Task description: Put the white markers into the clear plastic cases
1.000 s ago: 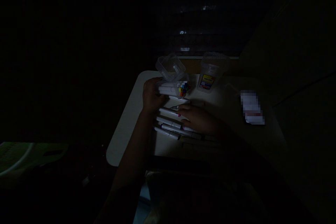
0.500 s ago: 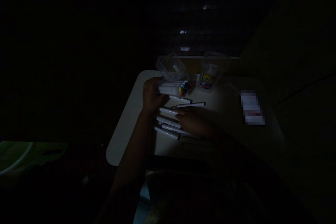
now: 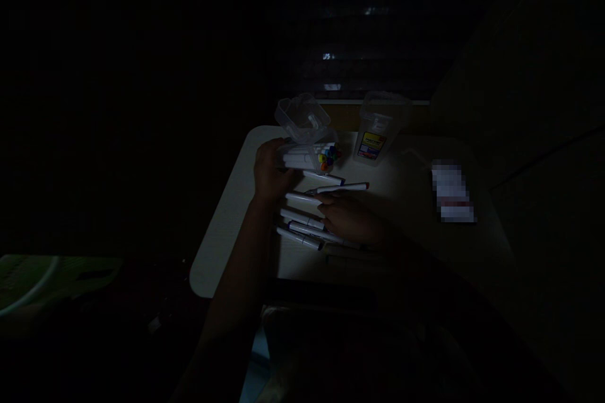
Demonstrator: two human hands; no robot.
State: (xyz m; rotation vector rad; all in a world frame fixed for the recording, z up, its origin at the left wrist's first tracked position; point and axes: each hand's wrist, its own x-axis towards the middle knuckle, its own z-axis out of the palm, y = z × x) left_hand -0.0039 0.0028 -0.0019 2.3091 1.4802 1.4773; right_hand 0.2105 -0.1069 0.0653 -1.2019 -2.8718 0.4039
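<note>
My left hand (image 3: 271, 170) is wrapped round the near end of a clear plastic box (image 3: 309, 159) that lies on its side, its lid (image 3: 302, 116) swung open above. Inside the box are several white markers with coloured ends, yellow, orange, blue and green among them. My right hand (image 3: 352, 219) has its fingers closed at the end of a white marker (image 3: 300, 198) on the table. Just beyond the fingertips rests a red-ended marker (image 3: 343, 188). Several more white markers (image 3: 302, 219) lie left of and below my right hand, some partly covered by it.
A second clear plastic box (image 3: 378, 135) with a yellow and blue label stands upright at the back of the pale table (image 3: 222, 245). A phone-like object (image 3: 452, 192), blurred out, lies at the right. The surroundings are very dark.
The picture has shifted very slightly. Both hands stay in the same places, with the box and the marker hardly moved.
</note>
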